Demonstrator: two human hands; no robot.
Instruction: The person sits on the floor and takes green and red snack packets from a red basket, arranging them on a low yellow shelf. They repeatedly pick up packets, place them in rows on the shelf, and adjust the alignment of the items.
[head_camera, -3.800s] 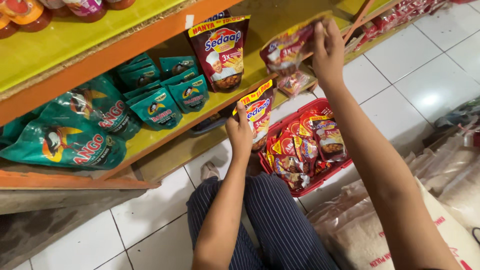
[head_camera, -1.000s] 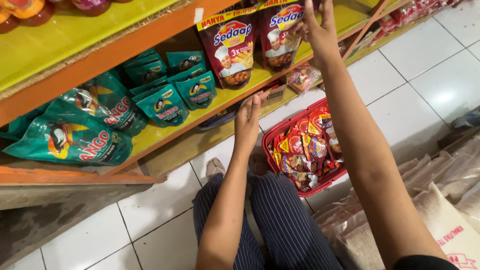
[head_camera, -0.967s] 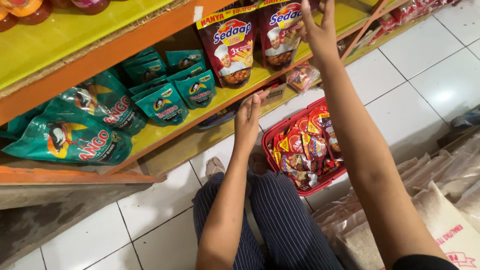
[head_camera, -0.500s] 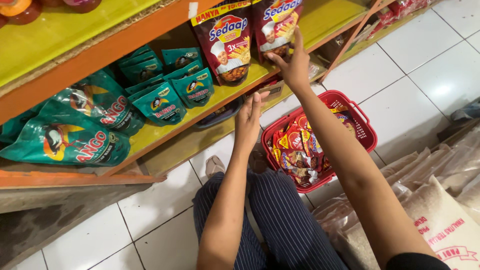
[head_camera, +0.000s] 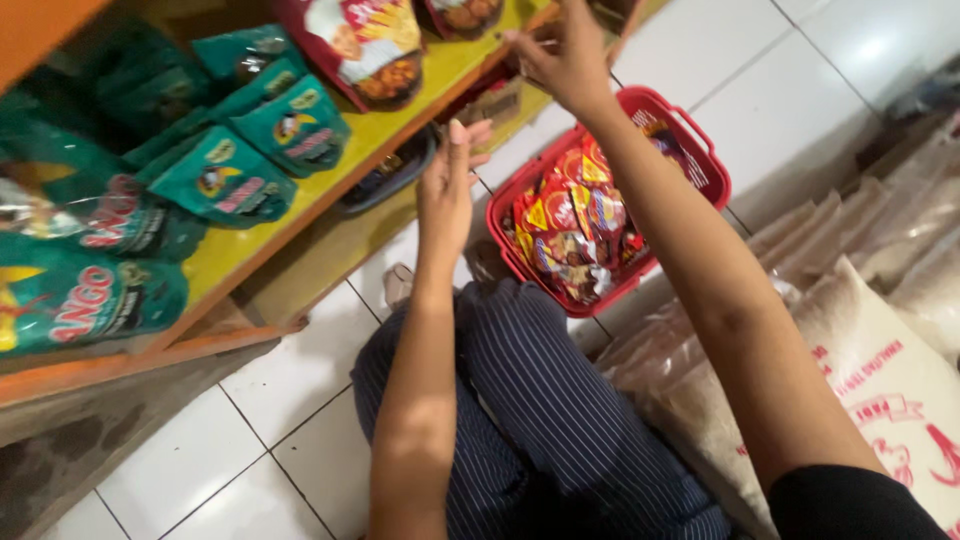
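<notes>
My right hand (head_camera: 562, 62) is stretched out to the front edge of the yellow shelf (head_camera: 405, 120), fingers apart and holding nothing, just below two upright red snack packs (head_camera: 365, 45). My left hand (head_camera: 448, 190) is raised with flat, empty fingers beside the shelf edge, left of the red plastic basket (head_camera: 705, 160). The basket stands on the floor under my right forearm and is full of several red and yellow packets (head_camera: 570, 225). My knees in striped trousers (head_camera: 530, 420) are just in front of it.
Green pouches (head_camera: 235, 170) lie in rows on the shelf to the left, with bigger green bags (head_camera: 85, 300) at the far left. Pale sacks (head_camera: 880, 370) are stacked on the right. White floor tiles (head_camera: 190, 460) show below the shelf's orange edge.
My right hand has come down from the upright red packs to the shelf's front edge. The left hand stays raised and empty. The view has tilted lower and closer.
</notes>
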